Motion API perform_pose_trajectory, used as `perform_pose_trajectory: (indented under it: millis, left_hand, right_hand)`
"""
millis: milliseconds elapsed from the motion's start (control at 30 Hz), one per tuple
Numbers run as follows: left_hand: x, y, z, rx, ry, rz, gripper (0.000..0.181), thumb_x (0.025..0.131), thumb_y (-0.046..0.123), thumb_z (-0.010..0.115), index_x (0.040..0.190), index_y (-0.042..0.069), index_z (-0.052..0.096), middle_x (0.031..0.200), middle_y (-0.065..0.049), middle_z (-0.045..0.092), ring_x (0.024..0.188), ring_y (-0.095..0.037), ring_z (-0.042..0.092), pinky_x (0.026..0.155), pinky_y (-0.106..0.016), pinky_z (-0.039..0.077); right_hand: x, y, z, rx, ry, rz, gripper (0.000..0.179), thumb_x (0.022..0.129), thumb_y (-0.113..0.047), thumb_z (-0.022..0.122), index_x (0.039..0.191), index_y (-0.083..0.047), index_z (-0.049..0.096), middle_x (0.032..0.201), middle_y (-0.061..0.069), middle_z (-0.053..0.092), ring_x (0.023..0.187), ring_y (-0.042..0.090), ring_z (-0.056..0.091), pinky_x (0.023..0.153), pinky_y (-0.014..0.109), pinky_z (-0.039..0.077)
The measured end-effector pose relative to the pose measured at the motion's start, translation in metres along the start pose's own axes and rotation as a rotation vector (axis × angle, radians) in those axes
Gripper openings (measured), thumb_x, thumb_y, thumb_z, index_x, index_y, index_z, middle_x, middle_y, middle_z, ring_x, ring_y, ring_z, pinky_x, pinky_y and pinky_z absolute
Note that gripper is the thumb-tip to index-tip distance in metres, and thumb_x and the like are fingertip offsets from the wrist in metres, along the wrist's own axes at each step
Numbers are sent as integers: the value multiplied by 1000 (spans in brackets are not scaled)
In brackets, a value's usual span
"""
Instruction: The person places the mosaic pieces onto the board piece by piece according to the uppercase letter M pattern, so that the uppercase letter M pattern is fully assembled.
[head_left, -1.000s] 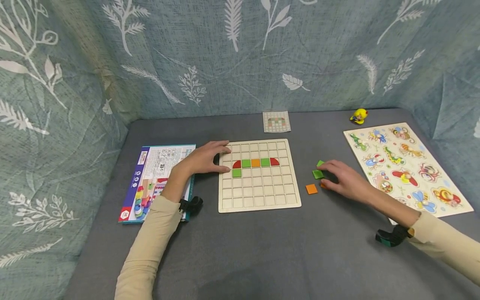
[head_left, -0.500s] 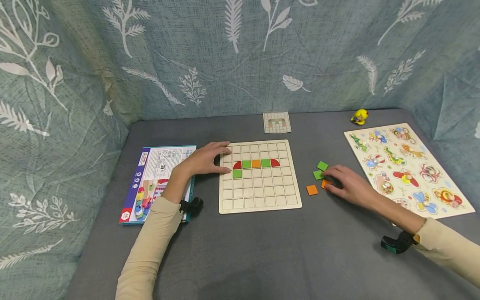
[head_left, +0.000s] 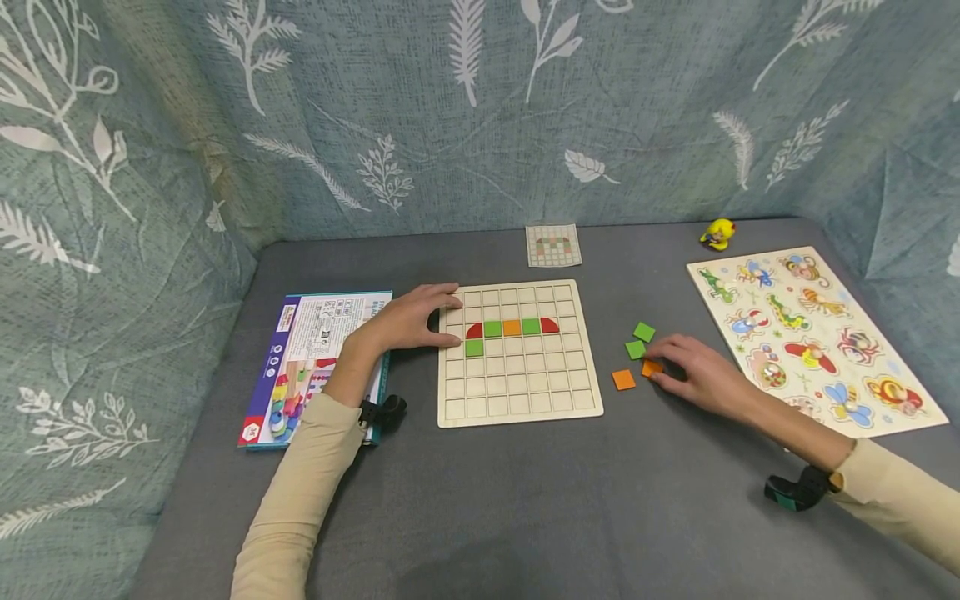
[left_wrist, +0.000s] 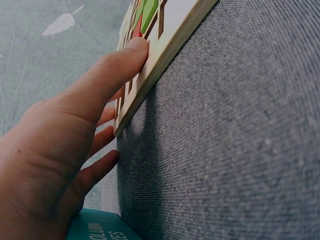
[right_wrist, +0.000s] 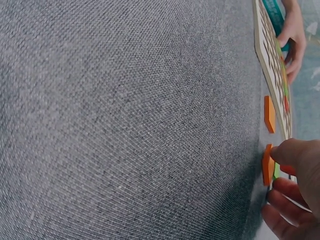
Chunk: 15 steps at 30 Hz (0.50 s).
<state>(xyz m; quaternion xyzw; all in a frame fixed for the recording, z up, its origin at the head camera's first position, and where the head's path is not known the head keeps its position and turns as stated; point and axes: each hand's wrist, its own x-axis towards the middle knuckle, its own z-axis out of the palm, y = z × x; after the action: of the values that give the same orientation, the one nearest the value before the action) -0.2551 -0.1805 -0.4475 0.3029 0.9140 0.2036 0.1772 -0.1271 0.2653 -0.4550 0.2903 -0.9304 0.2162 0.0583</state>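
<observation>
A pale wooden grid board lies mid-table, with red quarter-round, green and orange tiles set in a row and one green tile below its left end. My left hand rests at the board's left edge, thumb tip on its face, fingers spread along the rim. To the right, my right hand is low over the table, thumb and fingertips right at a loose orange tile. Another orange tile and two green tiles lie beside it. In the right wrist view the thumb overlaps the nearer orange tile.
Behind the board lies a small pattern card. A boxed set lies under my left forearm. An insect puzzle board lies at the right, near a yellow toy duck. A patterned curtain hangs behind the table.
My right hand has drawn back slightly to the right from the green tiles, uncovering them and more of the orange tile. My left hand and the board have stayed still.
</observation>
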Motion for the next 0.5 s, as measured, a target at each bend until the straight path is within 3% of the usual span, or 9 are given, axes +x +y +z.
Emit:
perform_pose_trajectory:
  millis: [500]
  left_hand:
    - [0, 2, -1, 16, 8, 4, 70, 83, 49, 73, 141, 15, 52, 161, -7, 27, 148, -33, 24, 115, -57, 29]
  right_hand:
    - [-1, 1, 0, -25, -8, -38, 26, 78, -5, 78, 103, -9, 73, 100, 5, 67, 93, 21, 61, 79, 40, 50]
